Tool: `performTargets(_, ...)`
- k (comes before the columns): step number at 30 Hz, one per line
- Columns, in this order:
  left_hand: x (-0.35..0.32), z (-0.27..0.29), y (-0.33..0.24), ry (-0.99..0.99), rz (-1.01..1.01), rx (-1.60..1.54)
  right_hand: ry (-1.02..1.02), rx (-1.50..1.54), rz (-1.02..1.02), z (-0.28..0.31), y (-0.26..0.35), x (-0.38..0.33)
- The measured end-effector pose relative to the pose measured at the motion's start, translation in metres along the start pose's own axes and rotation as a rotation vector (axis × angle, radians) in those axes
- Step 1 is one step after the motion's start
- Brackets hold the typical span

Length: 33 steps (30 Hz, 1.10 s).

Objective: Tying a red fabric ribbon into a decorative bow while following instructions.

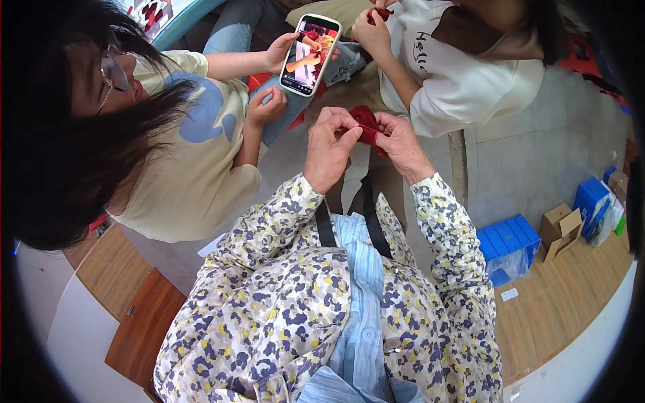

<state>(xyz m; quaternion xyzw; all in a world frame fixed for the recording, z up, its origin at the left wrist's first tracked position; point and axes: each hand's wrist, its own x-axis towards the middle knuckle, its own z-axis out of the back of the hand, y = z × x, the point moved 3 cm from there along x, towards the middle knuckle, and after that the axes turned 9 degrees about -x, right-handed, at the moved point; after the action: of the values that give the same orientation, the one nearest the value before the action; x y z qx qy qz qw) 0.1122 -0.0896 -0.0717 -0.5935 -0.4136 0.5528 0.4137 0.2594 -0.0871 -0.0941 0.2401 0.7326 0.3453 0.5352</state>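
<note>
In front of my lap I hold a dark red piece of cloth between both hands. It looks folded or looped, and its exact shape is partly hidden by my fingers. My left hand pinches its left edge between thumb and fingertips. On the other side, my right hand grips it with the thumb on top and the fingers curled behind. The two hands are close together, with the cloth stretched across the small gap.
At my left a person holds up a phone showing a picture of hands with red material. Another person ahead holds something red. A table corner bears red pieces. Blue bins and a cardboard box stand at the right.
</note>
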Motion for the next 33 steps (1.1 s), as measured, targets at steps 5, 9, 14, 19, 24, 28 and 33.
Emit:
performTargets(5, -0.005, -0.008, -0.013, -0.012, -0.122, 0.084, 0.012, -0.022, 0.041, 0.006, 0.006, 0.000)
performTargets(9, -0.005, -0.014, -0.022, 0.003, -0.156, 0.181, -0.009, -0.005, 0.054, 0.011, 0.004, 0.001)
performTargets(14, -0.001, -0.015, -0.023, 0.061, -0.163, 0.108, -0.054, 0.004, 0.107, 0.010, 0.012, -0.002)
performTargets(19, 0.000, -0.018, -0.018, 0.021, -0.108, -0.112, -0.036, 0.028, 0.104, 0.014, 0.008, -0.003)
performTargets(24, 0.003, -0.013, -0.006, -0.085, 0.042, -0.290, -0.026, 0.020, 0.080, 0.017, 0.005, -0.003)
performTargets(28, 0.003, -0.008, 0.003, -0.014, 0.079, -0.035, -0.026, 0.018, 0.090, 0.015, 0.009, -0.005)
performTargets(33, 0.003, -0.012, -0.018, -0.046, 0.000, 0.172, -0.006, 0.015, 0.077, 0.014, 0.012, -0.003)
